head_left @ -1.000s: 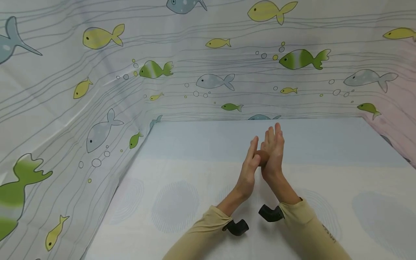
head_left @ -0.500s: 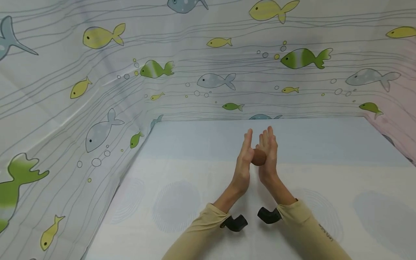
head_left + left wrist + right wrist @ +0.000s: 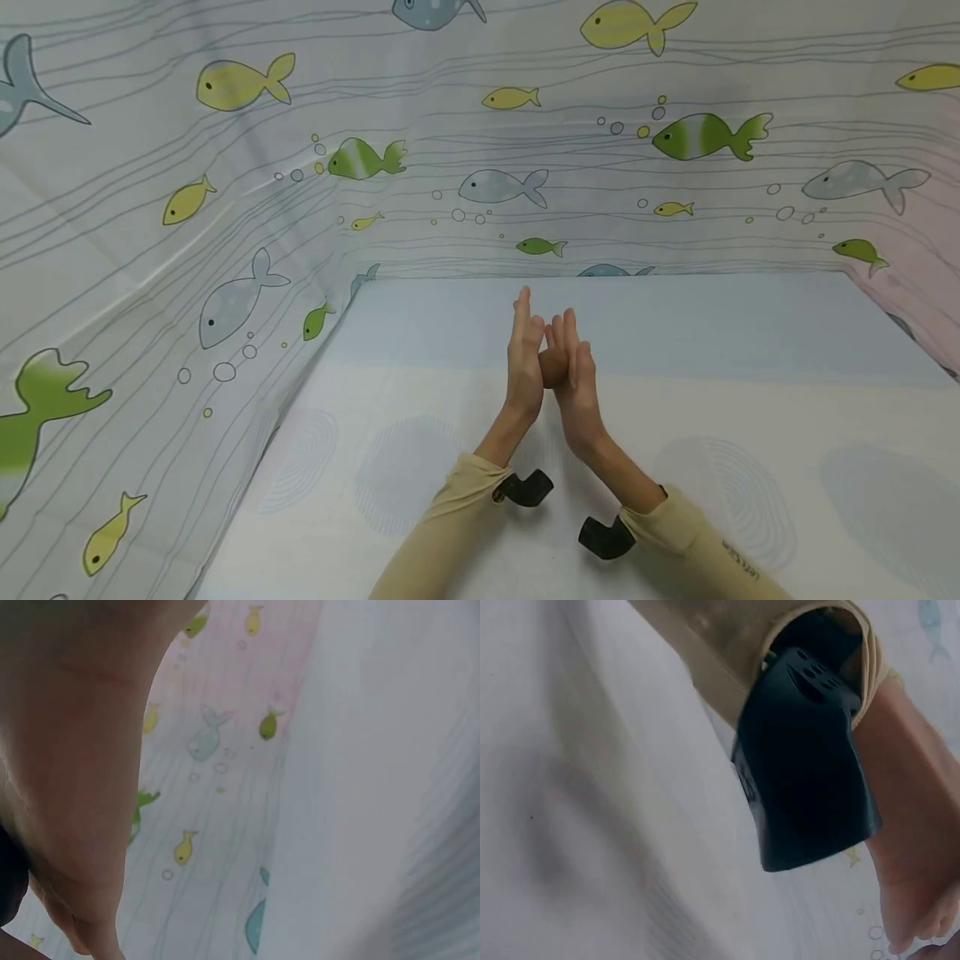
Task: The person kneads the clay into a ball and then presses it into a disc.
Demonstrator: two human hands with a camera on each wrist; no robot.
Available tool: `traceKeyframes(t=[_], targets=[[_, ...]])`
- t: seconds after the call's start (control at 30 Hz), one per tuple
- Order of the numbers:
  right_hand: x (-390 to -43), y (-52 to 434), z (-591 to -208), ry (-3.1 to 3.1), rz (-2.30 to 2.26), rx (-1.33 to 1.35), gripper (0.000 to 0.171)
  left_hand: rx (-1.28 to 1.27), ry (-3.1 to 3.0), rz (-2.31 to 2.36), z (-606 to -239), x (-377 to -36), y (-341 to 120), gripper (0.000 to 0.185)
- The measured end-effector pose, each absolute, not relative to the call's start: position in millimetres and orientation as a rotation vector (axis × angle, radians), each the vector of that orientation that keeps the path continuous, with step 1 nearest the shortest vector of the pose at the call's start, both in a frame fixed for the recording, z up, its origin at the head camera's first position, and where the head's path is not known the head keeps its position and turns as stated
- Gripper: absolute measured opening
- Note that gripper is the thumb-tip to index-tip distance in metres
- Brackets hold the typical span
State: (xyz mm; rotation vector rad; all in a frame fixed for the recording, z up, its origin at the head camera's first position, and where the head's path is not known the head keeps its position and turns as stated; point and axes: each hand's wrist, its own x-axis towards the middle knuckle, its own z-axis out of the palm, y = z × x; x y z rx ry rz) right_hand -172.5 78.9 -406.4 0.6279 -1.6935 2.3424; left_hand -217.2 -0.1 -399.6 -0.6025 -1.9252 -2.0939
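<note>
In the head view a small brown ball [image 3: 554,367] sits between two upright palms over the table. My left hand [image 3: 523,367] presses it from the left with straight fingers pointing away. From the right, my right hand [image 3: 577,387] lies against it, fingers extended upward and its palm facing the left one. The right hand stands slightly lower than the left, whose fingertips reach above it. Part of the ball is hidden by the right fingers. A bare wrist and hand [image 3: 79,787] fill the left side of the left wrist view.
Both sleeves are beige, each with a black wrist device beneath the cuff, the left device [image 3: 527,488] and the right device [image 3: 607,537]. The table [image 3: 420,333] has a pale blue band and printed circles. A fish-patterned cloth [image 3: 420,108] hangs behind and at the left.
Both hands have moved left with the ball between the palms. The left hand has slid forward against the right, which has drawn back, and the ball stays between them.
</note>
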Motion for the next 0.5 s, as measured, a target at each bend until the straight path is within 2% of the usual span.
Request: traceKeyframes(t=[0.3,0.5], targets=[[-163.6,74.3,-399.8,-1.708,2.477,0.625,0.072,-0.525,-1.921,-2.057,-394.7,-228.9,-15.0,0.071],[-166.8,80.4,-392.5,-1.640,2.547,0.551,0.074,-0.606,-1.942,-2.076,-399.5,-224.1,-5.5,0.069]])
